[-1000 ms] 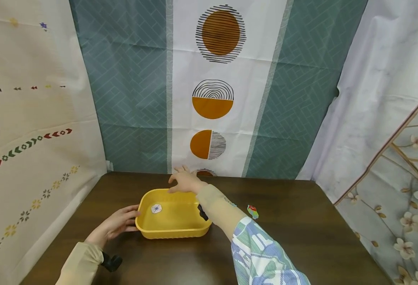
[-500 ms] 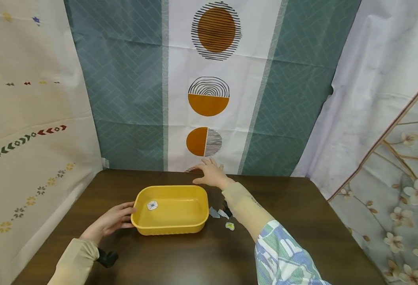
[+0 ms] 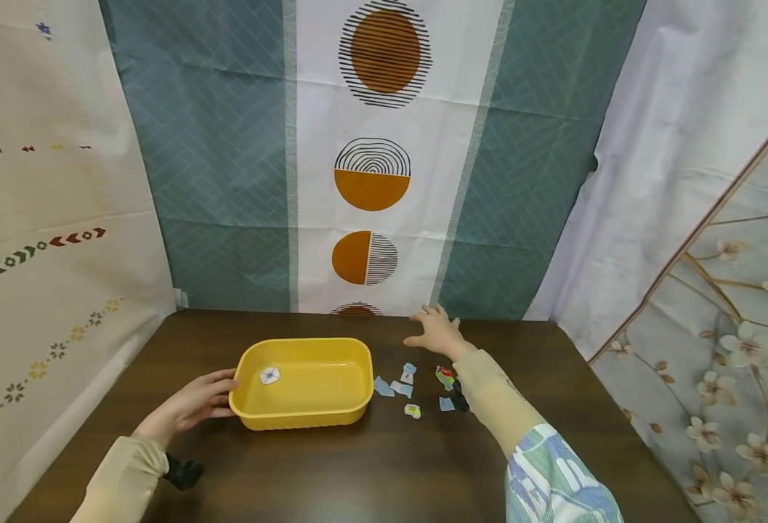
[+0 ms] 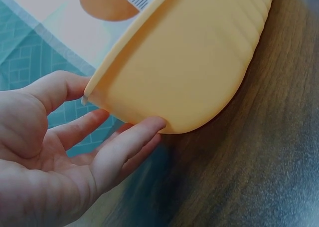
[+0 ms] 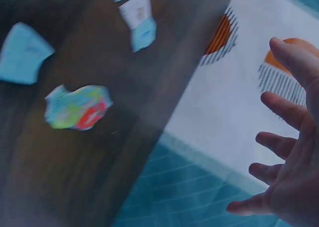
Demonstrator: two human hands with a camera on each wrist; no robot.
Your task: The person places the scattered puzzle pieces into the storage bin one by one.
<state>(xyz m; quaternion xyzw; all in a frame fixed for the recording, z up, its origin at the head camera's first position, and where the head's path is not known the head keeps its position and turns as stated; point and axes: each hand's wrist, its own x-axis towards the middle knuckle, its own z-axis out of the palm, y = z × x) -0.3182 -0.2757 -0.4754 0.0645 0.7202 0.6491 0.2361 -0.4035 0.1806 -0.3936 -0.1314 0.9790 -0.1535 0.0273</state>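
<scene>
A shallow yellow tray (image 3: 301, 420) with rounded corners sits on the dark wooden table. At its left end my left hand (image 3: 190, 403) holds it; in the left wrist view the thumb reaches the rim and the other fingers (image 4: 134, 139) lie against the outer wall. Inside the tray is one small white cutout (image 3: 269, 375) with a blue star-like print. My right hand (image 3: 439, 333) hovers near the table's back edge, fingers spread, with nothing in it. Near it on the table lie a red-and-green cutout (image 5: 77, 108), a white-and-blue cutout (image 5: 140, 21) and a light blue piece (image 5: 24, 56).
More small cutouts lie right of the tray, among them a grey-blue one (image 3: 383, 386), a white-and-blue one (image 3: 402, 389) and a yellow-green one (image 3: 413, 411). A patterned cloth (image 3: 370, 87) hangs behind the table, with white printed curtains on both sides.
My right hand has moved rightward from over the tray, uncovering the tray's right end and the cutouts beside it. My left hand stays at the tray. The head view has shifted slightly.
</scene>
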